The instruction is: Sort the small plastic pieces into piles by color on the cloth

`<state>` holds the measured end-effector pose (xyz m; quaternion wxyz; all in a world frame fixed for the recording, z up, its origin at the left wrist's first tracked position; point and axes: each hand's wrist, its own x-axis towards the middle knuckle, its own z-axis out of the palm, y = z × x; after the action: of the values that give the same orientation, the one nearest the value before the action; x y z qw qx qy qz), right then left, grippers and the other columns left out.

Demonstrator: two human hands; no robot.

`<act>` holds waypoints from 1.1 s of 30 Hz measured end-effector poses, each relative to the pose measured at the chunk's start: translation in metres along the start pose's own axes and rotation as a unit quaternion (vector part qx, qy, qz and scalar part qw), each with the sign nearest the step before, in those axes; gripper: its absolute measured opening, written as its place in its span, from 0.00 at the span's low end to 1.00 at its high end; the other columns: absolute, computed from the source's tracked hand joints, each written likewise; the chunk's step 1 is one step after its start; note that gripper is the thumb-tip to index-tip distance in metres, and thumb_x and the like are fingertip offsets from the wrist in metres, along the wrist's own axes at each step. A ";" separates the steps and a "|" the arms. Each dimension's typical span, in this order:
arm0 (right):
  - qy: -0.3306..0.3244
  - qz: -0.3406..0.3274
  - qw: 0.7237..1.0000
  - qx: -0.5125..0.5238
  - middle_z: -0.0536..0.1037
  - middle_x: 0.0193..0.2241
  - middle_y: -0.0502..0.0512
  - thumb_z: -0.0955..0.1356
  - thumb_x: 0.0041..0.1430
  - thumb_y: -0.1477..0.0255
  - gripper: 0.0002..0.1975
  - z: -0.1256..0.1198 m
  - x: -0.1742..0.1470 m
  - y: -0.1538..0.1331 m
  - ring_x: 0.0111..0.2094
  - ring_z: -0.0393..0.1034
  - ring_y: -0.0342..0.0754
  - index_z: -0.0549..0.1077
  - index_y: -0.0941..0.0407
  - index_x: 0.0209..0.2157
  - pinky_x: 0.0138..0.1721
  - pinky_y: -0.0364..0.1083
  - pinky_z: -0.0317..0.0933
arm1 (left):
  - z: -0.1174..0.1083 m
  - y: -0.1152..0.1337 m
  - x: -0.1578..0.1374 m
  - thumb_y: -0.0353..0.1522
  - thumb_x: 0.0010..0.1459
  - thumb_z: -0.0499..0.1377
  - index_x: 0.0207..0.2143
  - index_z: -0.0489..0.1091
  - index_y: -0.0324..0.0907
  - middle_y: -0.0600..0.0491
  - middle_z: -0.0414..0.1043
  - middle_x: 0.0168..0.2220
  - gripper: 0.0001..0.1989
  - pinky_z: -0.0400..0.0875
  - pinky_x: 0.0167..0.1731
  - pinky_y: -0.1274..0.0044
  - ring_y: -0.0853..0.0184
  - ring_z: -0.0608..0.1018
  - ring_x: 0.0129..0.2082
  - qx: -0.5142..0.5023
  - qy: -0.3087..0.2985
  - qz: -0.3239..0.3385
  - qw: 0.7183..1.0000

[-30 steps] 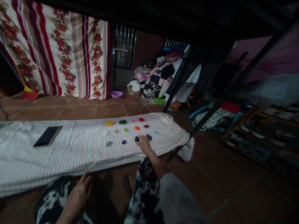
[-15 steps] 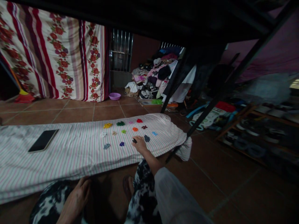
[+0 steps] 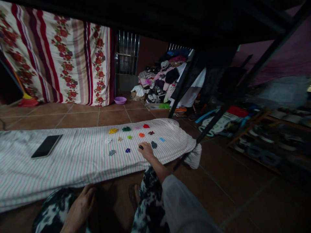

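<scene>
My right hand (image 3: 146, 150) reaches onto the striped cloth (image 3: 80, 155), its thumb and fingers closed round a small heap of black pieces (image 3: 141, 147). The pieces are too small to name. Close by lie heaps of dark grey (image 3: 154, 144), dark blue (image 3: 127, 150) and orange pieces (image 3: 141, 135). Further heaps are yellow (image 3: 113, 131), dark green (image 3: 126, 129), red (image 3: 146, 126), brown (image 3: 151, 133), light green (image 3: 129, 137), light blue (image 3: 162, 139) and grey (image 3: 112, 152). My left hand (image 3: 81, 205) rests by my knee, holding nothing, fingers loosely bent down.
A phone (image 3: 47, 146) lies on the cloth to the left. Slanted dark metal bars (image 3: 211, 124) stand at the right, by a shoe rack (image 3: 262, 139). Behind are a purple basin (image 3: 120, 100), a clothes pile (image 3: 162, 77) and a floral curtain (image 3: 80, 64).
The view has shifted slightly. My right hand stays at the black pieces, which now look more bunched between its fingers. My left hand has not moved.
</scene>
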<state>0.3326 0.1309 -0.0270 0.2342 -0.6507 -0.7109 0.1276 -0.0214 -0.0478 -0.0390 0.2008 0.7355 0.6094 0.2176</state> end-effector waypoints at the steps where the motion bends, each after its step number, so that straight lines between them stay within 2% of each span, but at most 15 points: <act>1: 0.003 -0.002 1.000 0.006 0.75 0.43 0.55 0.70 0.53 0.72 0.10 0.000 0.000 0.001 0.47 0.65 0.49 0.77 0.54 0.39 0.52 0.49 0.54 | 0.000 0.000 0.000 0.33 0.59 0.46 0.39 0.72 0.46 0.51 0.74 0.46 0.16 0.74 0.42 0.78 0.68 0.79 0.42 0.001 -0.001 -0.001 1.000; 10: 0.043 -0.027 0.996 0.072 0.76 0.48 0.55 0.69 0.54 0.71 0.11 0.000 -0.001 0.008 0.52 0.67 0.50 0.78 0.52 0.40 0.57 0.51 0.53 | 0.005 -0.002 0.003 0.33 0.60 0.44 0.40 0.71 0.45 0.49 0.72 0.47 0.17 0.74 0.43 0.77 0.68 0.79 0.42 0.022 -0.013 -0.003 1.000; 13: 0.091 -0.022 0.992 0.089 0.76 0.48 0.56 0.66 0.56 0.73 0.12 0.001 -0.005 0.011 0.53 0.67 0.50 0.77 0.53 0.42 0.57 0.52 0.54 | 0.005 -0.001 0.003 0.33 0.60 0.44 0.41 0.71 0.43 0.48 0.72 0.49 0.17 0.74 0.44 0.76 0.67 0.79 0.43 0.026 -0.019 -0.011 0.999; 16: 0.161 0.005 0.981 0.112 0.77 0.46 0.58 0.61 0.59 0.73 0.16 0.001 -0.014 0.015 0.51 0.67 0.51 0.75 0.55 0.45 0.56 0.52 0.56 | 0.004 -0.001 0.002 0.34 0.61 0.44 0.41 0.71 0.44 0.48 0.71 0.49 0.17 0.74 0.45 0.76 0.67 0.78 0.44 0.021 -0.017 -0.011 1.000; 19: 0.223 0.060 0.962 0.143 0.76 0.44 0.59 0.58 0.61 0.71 0.18 -0.002 -0.025 0.024 0.47 0.69 0.51 0.73 0.56 0.47 0.51 0.51 0.61 | 0.005 -0.002 0.002 0.34 0.60 0.44 0.42 0.71 0.44 0.48 0.71 0.50 0.17 0.74 0.45 0.76 0.67 0.78 0.45 0.024 -0.011 -0.011 1.000; 24: 0.291 0.108 0.942 0.130 0.76 0.42 0.62 0.57 0.61 0.70 0.18 -0.025 -0.031 0.056 0.45 0.68 0.52 0.74 0.58 0.45 0.50 0.50 0.62 | 0.005 0.000 0.001 0.34 0.60 0.44 0.40 0.72 0.44 0.49 0.72 0.49 0.17 0.74 0.44 0.78 0.68 0.79 0.42 0.026 -0.006 -0.007 1.000; 28: 0.247 0.148 0.956 0.051 0.76 0.40 0.62 0.58 0.55 0.76 0.19 -0.050 -0.023 0.093 0.46 0.68 0.53 0.76 0.60 0.42 0.52 0.52 0.60 | 0.002 0.001 0.000 0.34 0.59 0.47 0.39 0.73 0.47 0.52 0.73 0.47 0.15 0.75 0.43 0.79 0.68 0.79 0.41 0.005 -0.009 -0.006 1.000; 33: 0.171 0.102 0.979 -0.046 0.75 0.48 0.58 0.60 0.51 0.80 0.22 -0.065 -0.006 0.122 0.52 0.66 0.51 0.75 0.57 0.47 0.56 0.51 0.55 | 0.004 0.000 0.001 0.33 0.56 0.48 0.40 0.73 0.48 0.53 0.74 0.46 0.15 0.74 0.43 0.79 0.68 0.79 0.41 0.008 -0.017 -0.016 1.000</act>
<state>0.4706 0.1315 -0.0318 0.3076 -0.7421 -0.5955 0.0051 -0.0190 -0.0470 -0.0422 0.2090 0.7307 0.6195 0.1967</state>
